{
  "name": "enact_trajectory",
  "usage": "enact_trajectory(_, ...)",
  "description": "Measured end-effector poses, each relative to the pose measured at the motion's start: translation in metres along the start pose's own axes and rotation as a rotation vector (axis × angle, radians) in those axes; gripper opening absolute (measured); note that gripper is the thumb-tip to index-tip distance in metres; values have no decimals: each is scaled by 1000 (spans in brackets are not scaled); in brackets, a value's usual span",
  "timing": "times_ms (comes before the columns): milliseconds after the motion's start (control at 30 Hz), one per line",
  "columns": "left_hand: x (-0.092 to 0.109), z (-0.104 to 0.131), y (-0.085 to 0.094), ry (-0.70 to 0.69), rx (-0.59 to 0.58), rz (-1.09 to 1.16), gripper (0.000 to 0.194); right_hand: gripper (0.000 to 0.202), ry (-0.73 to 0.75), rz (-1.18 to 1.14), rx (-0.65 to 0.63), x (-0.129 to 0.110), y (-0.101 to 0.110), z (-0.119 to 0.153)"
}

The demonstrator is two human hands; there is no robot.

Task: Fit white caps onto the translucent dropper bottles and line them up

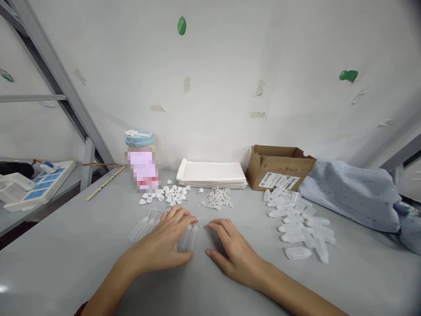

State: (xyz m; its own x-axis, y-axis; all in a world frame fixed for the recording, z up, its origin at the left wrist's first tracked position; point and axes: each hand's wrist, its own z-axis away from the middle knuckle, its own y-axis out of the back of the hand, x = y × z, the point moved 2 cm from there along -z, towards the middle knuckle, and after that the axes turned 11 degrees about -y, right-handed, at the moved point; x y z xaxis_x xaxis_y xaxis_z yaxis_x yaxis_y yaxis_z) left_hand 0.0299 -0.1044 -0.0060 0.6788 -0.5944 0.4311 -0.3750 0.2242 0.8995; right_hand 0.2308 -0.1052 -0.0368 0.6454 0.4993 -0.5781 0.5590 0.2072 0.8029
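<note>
While the right hand (235, 253) rests empty, fingers parted, the left hand (167, 242) arches over tubes (192, 239) pointing forward. Its grip is unclear.

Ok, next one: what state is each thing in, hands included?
Left hand: curved over stranded tubes
Right hand: thumb and fingers apart, holding nothing
Stranded tubes: lying side by side
Loose tubes: scattered in a pile
White caps: loose, scattered
White strands: heaped
White packets: stacked flat
Cardboard box: top open
Cloth: rumpled
Blue-lidded container: lid on
</note>
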Motion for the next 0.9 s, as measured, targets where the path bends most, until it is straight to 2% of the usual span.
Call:
enact_trajectory(133,1,0,4,17,-18,6,53,42,-33,80,67,6,8,-3)
enact_trajectory(267,-2,-5,12,-12,-2,-33,43,38,-62,155,194,22,21,-10)
enact_trajectory(467,-9,-42,22,-78,18,-244,31,35,-173,351,347,58,50,-20)
enact_trajectory(667,-24,-78,10,-105,78,-307,22,29,-341,515,390,98,87,-23)
enact_trajectory(767,-29,-79,8,-114,135,-291,20,27,-376,526,397,116,103,-21)
enact_trajectory(900,-34,-73,15,-117,245,-244,22,27,-390,521,394,132,114,-20)
